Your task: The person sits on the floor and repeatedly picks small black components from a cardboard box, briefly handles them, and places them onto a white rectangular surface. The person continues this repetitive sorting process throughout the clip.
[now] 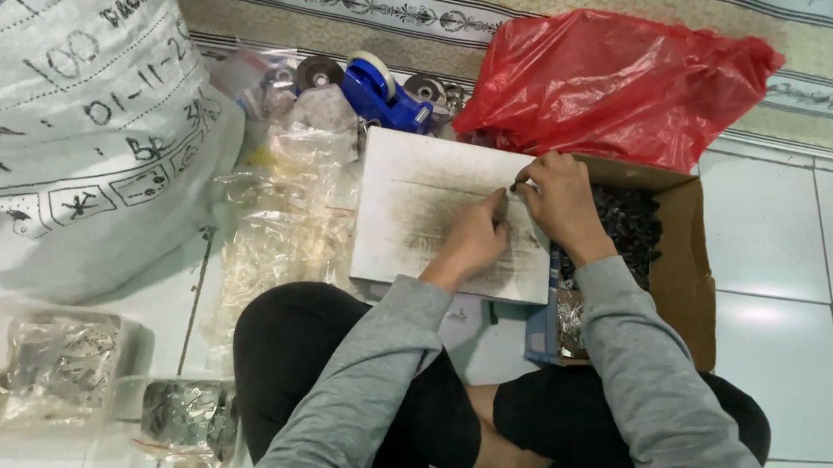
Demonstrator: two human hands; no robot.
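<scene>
Two grey sleeves (388, 367) reach forward from a person sitting on the white tiled floor (801, 261), knees in black at the bottom of the view. The left hand (477, 241) rests on a white board (414, 209) that lies across the person's lap and the edge of a cardboard box (687, 250); its fingers are curled, pinching toward the board's right edge. The right hand (559, 201) sits just beside it, fingers bent and closed in a pinch at the same spot. Something small and dark (513, 187) shows between the fingertips of the two hands, too small to tell what it is. The box, just to the right of the hands, holds a heap of small dark parts (631, 220).

To the left on the floor lie clear bags of small metal pieces (56, 366), and further up a pile of clear plastic bags (279, 216). Beyond the board sits a blue tape dispenser (379, 92), a red plastic bag (614, 81) behind the box, and a large white sack (55, 125) at far left.
</scene>
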